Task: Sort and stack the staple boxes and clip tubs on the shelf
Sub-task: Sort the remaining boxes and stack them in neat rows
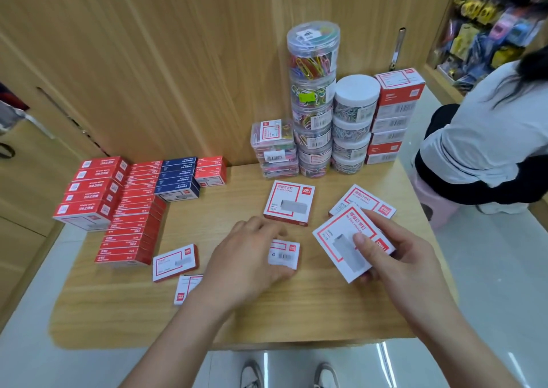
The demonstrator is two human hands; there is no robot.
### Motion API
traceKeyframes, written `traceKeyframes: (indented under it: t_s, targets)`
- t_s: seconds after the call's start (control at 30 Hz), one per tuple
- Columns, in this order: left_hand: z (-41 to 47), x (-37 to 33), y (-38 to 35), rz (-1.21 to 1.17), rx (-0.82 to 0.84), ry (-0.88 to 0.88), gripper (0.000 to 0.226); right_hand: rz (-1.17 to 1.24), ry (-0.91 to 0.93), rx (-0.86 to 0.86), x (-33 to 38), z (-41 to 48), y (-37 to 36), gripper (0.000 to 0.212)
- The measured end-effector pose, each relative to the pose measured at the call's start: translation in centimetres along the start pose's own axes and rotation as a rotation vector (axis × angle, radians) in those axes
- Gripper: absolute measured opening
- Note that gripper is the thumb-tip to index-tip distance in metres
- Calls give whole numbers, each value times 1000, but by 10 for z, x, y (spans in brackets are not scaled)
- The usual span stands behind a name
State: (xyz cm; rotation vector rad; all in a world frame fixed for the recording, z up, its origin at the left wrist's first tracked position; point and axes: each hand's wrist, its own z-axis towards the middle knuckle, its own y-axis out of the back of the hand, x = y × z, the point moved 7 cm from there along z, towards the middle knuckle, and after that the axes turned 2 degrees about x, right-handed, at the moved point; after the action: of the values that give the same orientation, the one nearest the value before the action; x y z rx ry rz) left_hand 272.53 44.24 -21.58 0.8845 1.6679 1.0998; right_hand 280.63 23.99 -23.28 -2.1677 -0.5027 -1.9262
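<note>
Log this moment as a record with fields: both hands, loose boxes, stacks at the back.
left: left hand grips a small staple box on the shelf
right: right hand holds a large staple box, tilted, thumb on top
loose large: middle box lies flat; far box is partly hidden by the held one
loose small: two small boxes at front left
back left: red box stacks, blue box stack
back right: clip tubs stacked in columns, white-red box stack
bystander: person seated at right

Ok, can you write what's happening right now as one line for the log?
left hand: grips small staple box on shelf | right hand: holds big staple box | clip tubs: stacked at back
</note>
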Motion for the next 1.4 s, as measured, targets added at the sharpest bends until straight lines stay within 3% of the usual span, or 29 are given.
traceKeyframes:
  t_s: [0.07,0.17,0.33,0.53,0.6,0.7,0.83,0.93,1.0,1.03,1.13,1.17,1.2,1.27,1.4]
  targets:
    - [7,-2,9,-97,-57,31,58,-4,19,-12,0,1,2,35]
    - [28,-10,21,-15,-215,136,61,-30,47,-29,2,2,6,32]
    - [59,-22,7,80,-171,254,71,-49,56,-94,0,8,29,28]
    - [45,-21,5,148,-98,218,65,34,48,-95,4,39,51,21]
    - [41,-31,10,239,-157,161,62,56,55,-102,3,46,55,21]
    - [44,-72,15,185,-288,4,64,56,84,-138,3,49,65,23]
    - [62,-126,-14,261,-186,-94,81,14,149,-184,12,49,76,36]
    - [72,-129,-16,234,-176,-52,76,1,165,-195,14,49,83,30]
    - [69,-116,-7,67,-124,14,72,-7,165,-204,14,49,89,31]
    - [64,-105,-2,-165,-87,77,70,-10,160,-209,13,49,92,32]
    - [44,-88,-5,-1410,155,226,47,31,108,-175,7,49,91,33]
    - [37,-89,-6,-1727,252,238,47,76,88,-134,5,48,85,32]
    - [31,-89,-5,-1885,317,240,49,125,72,-86,4,48,77,31]
    - [25,-84,-7,-1916,307,253,48,205,46,1,6,46,60,28]
    - [23,-68,-7,-1684,53,265,19,161,29,102,11,45,36,22]
